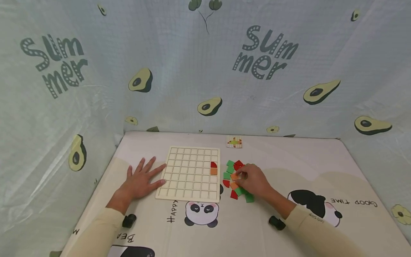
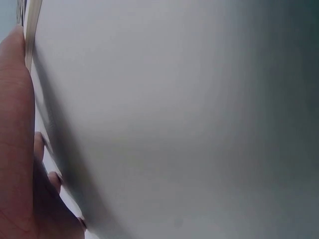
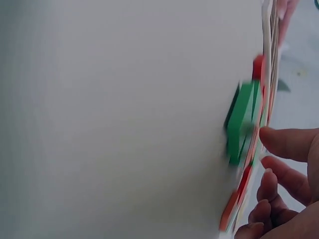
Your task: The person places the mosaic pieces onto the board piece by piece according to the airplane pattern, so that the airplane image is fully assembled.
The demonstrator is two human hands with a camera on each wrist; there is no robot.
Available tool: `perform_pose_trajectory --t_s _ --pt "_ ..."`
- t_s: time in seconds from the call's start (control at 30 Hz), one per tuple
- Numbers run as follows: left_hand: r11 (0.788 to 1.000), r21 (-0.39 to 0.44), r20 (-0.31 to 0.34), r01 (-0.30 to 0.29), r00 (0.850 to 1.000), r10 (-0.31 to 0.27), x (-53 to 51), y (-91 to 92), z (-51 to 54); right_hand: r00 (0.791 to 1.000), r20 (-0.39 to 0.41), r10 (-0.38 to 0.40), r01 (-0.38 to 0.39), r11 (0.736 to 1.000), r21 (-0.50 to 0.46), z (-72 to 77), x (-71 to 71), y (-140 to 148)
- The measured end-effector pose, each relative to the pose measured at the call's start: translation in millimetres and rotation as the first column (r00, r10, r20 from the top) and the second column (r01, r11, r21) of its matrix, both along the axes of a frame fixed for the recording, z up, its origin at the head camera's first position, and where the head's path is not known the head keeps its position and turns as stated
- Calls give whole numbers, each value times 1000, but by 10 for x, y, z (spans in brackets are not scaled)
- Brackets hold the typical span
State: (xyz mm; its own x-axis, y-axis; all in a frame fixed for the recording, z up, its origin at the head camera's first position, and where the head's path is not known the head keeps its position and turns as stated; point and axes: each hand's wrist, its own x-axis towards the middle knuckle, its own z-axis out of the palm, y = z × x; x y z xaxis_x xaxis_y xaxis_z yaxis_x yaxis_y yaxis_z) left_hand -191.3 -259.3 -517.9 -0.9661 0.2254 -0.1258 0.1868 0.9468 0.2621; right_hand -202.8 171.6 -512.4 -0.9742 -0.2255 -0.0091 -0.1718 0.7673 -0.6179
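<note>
Fingers of the left hand (image 1: 141, 182) lie straight and spread, index and thumb at the left edge of a pale wooden gridded board (image 1: 186, 175). Its rightmost column holds a red rounded tile (image 1: 213, 164) and an orange square tile (image 1: 213, 171) (red behind orange). Beside it, the right hand (image 1: 255, 180) bends its fingers over a loose green, red and orange tile pile (image 1: 249, 198); whether they pinch one, I cannot tell.

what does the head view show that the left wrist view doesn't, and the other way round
Only the head view: the right hand at the loose tiles, the card, and the grid face of the board.
Only the left wrist view: a close, low, edge-on look at the board; I can make out no extra object there.
Both: the left hand, the board and the pale table.
</note>
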Motion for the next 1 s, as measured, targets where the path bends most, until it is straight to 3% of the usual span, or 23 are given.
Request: perform_pose_trajectory --t_s 0.37,1.0 --pt "1000 -3 6 2 1000 -2 -12 -11 5 994 29 -101 99 994 49 64 -266 295" --pt "1000 9 -1 -7 1000 7 -12 -22 -40 993 72 -96 96 995 6 1 -464 204"
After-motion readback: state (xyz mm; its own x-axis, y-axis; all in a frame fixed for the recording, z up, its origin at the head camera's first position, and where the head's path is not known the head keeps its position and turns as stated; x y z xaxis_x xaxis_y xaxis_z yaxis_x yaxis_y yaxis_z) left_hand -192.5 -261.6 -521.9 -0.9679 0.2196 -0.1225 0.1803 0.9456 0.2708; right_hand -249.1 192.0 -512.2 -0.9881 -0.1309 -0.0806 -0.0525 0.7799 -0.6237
